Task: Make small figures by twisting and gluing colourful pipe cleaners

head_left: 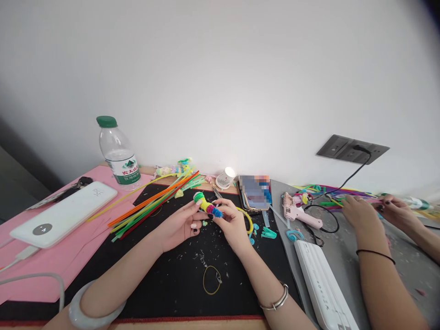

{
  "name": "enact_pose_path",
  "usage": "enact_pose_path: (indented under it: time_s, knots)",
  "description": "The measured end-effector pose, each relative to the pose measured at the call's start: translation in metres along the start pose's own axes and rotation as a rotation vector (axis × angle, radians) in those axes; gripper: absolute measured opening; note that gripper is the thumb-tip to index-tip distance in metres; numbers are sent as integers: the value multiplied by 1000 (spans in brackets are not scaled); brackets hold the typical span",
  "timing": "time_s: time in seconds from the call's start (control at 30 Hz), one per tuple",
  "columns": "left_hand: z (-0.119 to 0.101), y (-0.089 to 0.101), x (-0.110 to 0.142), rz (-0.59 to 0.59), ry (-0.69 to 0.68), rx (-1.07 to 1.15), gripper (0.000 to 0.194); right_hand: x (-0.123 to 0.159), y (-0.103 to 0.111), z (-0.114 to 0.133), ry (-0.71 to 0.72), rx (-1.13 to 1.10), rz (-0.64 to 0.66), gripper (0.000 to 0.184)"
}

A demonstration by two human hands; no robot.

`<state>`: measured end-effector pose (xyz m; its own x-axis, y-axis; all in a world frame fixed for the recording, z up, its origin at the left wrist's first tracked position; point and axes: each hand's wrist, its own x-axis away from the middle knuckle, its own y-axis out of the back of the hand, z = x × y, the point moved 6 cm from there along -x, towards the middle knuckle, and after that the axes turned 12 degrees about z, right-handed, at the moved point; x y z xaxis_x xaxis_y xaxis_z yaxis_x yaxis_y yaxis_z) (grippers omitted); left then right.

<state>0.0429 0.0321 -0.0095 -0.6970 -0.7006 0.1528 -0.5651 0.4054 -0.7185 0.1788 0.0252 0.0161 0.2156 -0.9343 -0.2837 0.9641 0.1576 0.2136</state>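
Fuzzy craft piece (206,205) is being held above black mat (172,284)

The person's left hand (184,222) is gripping its green and yellow part with the fingers, though the exact contact is perhaps partly hidden. The right hand (233,224) is pinching the blue end between fingers. Tiny scraps are lying over the mat. At left, pink paper (82,247) is spreading under a bottle (125,169), near the pale wall (220,91). At right, a glue gun (292,211) is resting on a grey mat (343,266), below a wall socket (338,147).
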Motion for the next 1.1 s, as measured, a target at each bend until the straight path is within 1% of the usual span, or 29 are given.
enact_pose_path:
  time_s: [0.17, 0.27, 0.37, 0.47, 0.6, 0.7, 0.83, 0.9, 0.97, 1.03, 1.1]
  knots:
    - [-3, 3, 1, 4, 36, -3, 20, -2, 1, -5, -35, -128, 27, 9]
    - [-4, 5, 2, -9, 47, 1, 21, -2, 6, -8, -82, -131, 14, 10]
    - [-5, 7, 3, -31, 31, 11, 22, -1, 13, -10, -100, -103, -28, 13]
    - [-8, 12, 3, -76, -12, 18, 22, 0, 23, -14, -108, -107, -95, 19]
    - [-16, 24, 2, -203, -110, 31, 22, 4, 41, -22, -117, -168, -242, 31]
    - [-23, 33, 2, -295, -215, 55, 17, 7, 53, -24, -105, -210, -326, 31]
    - [-29, 39, 4, -367, -295, 68, 13, 8, 60, -25, -104, -273, -363, 29]
    - [-30, 39, 5, -379, -310, 55, 14, 8, 58, -25, -96, -288, -341, 30]
    - [-31, 39, 6, -384, -324, 16, 16, 6, 51, -24, -95, -257, -269, 31]
    - [-33, 38, 8, -394, -350, -51, 22, 5, 43, -23, -110, -144, -163, 32]
    - [-35, 37, 9, -410, -387, -132, 27, 5, 36, -22, -136, 25, -83, 35]
